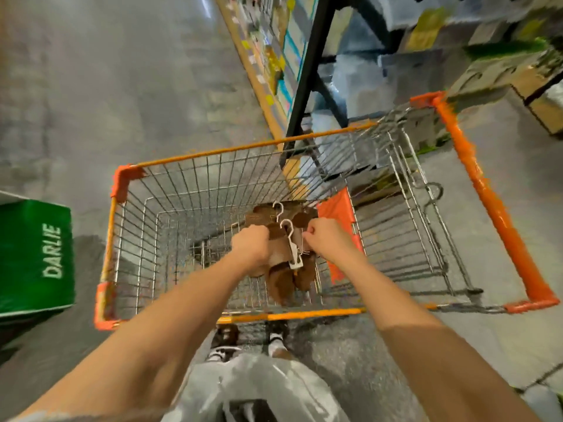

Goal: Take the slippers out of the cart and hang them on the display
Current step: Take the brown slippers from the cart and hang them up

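Item one: the cart (493, 205), a wire basket with orange rim and corner guards, stood on the grey floor (91, 86) directly ahead of you, its near rim just above your shoes.

Item two: the slippers (283, 281), a brown bundle on white hangers (294, 254), lay inside the cart's basket, toward its near right part, with the hanger hooks pointing up and away from you. How many pairs made up the bundle could not be told.

Item three: your left hand (251, 243) reached down into the basket, its grip clenched round the left side of the slipper bundle.

Item four: your right hand (327, 237) reached in beside it, its grip curled, fingers pinching at the hangers' right side; the exact contact was blurred.

Item five: a green box (36, 257) marked DARLIE stood on the floor left of the cart, apart from it.

Item six: shelving (292, 50) with blurred goods ran beyond the cart's far rim.
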A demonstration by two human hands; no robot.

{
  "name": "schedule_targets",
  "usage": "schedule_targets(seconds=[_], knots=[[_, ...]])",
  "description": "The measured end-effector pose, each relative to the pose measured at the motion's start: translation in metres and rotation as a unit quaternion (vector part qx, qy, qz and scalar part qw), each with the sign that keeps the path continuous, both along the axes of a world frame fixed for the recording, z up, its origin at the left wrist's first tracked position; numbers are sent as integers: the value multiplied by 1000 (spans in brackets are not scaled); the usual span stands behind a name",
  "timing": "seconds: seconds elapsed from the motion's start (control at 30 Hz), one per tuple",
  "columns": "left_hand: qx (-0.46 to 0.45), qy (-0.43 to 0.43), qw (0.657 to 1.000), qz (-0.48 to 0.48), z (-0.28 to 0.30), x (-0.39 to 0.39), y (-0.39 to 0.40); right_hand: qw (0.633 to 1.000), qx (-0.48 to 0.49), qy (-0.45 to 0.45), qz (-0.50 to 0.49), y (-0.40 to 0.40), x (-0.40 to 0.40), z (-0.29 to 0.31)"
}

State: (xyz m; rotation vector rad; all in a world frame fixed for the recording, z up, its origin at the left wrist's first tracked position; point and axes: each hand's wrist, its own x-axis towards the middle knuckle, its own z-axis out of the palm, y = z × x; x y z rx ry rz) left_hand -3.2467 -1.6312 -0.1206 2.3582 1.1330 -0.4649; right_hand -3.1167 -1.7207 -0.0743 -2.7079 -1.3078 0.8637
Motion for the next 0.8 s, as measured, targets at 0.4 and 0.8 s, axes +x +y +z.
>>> schedule_targets(seconds=[0.4, 0.8], knots=[[-101, 46, 990, 82, -57, 57, -9, 996, -61, 60, 27, 21, 49, -91], [-120, 46, 990, 59, -115, 97, -12, 994, -81, 58, 47, 47, 82, -163]])
